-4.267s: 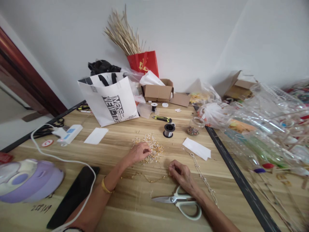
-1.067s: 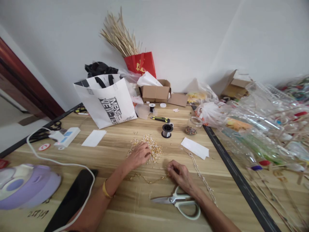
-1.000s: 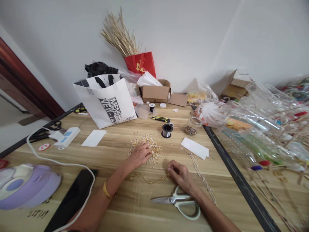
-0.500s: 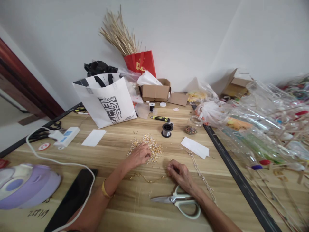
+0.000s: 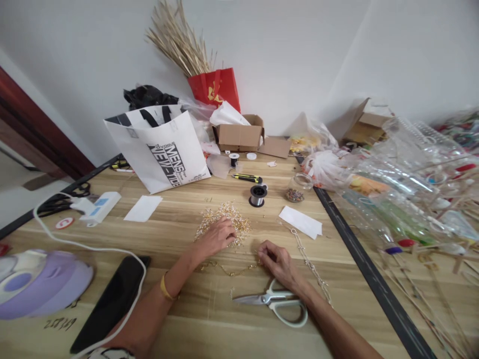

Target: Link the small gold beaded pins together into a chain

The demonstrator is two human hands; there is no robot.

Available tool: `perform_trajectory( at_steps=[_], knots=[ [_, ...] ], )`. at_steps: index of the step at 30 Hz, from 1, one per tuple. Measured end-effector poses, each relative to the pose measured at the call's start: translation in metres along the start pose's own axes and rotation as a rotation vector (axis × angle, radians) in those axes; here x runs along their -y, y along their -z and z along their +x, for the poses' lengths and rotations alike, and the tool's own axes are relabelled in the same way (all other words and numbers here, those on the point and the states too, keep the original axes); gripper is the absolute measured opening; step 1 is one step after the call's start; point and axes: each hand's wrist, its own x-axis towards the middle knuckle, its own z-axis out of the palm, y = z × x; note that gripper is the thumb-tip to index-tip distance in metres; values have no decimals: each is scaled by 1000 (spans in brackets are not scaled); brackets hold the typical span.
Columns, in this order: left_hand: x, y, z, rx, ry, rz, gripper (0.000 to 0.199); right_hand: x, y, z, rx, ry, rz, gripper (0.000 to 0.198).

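Over the near side of a heap of small gold and clear beads point(image 5: 239, 219), my left hand point(image 5: 219, 235) rests with bent fingers pressed together. Its fingertips dip toward the beads, and what they pinch, if anything, is too small to make out. My right hand point(image 5: 276, 260) lies low on the table, thumb and fingertips pinching one end of a thin gold beaded chain point(image 5: 232, 272). That chain stretches left across the wood to below my left wrist. Scissors point(image 5: 267, 299) with pale handles lie open beneath my right wrist. A second beaded chain point(image 5: 309, 262) runs along my right forearm.
Behind the heap stand a wire spool point(image 5: 258, 196), a yellow-black cutter knife point(image 5: 247, 178) and a glass jar point(image 5: 298, 188). White paper slips point(image 5: 301, 222) flank it. Plastic bottles point(image 5: 374, 219) crowd the right; a white cable point(image 5: 97, 249) crosses a black phone-like slab point(image 5: 112, 301) at left.
My left hand has shifted slightly right over the bead heap. My right hand keeps its pinch on the gold chain. The whole view has moved a little.
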Motion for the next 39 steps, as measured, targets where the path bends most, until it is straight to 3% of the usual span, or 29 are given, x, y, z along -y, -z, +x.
perform_trajectory(
  at_steps=[6,20,27,39],
  knots=[
    [-14,0,3,-16,21,-14,14,-1,0,0,2,-10,1,18],
    [10,-1,0,16,-51,-71,14,-1,0,0,10,-7,-5,17],
    [6,5,0,21,-43,-39,12,0,0,0,11,-6,-8,18],
    [-4,-4,0,-9,-85,-69,11,3,0,-1,8,-21,15,19]
  ],
)
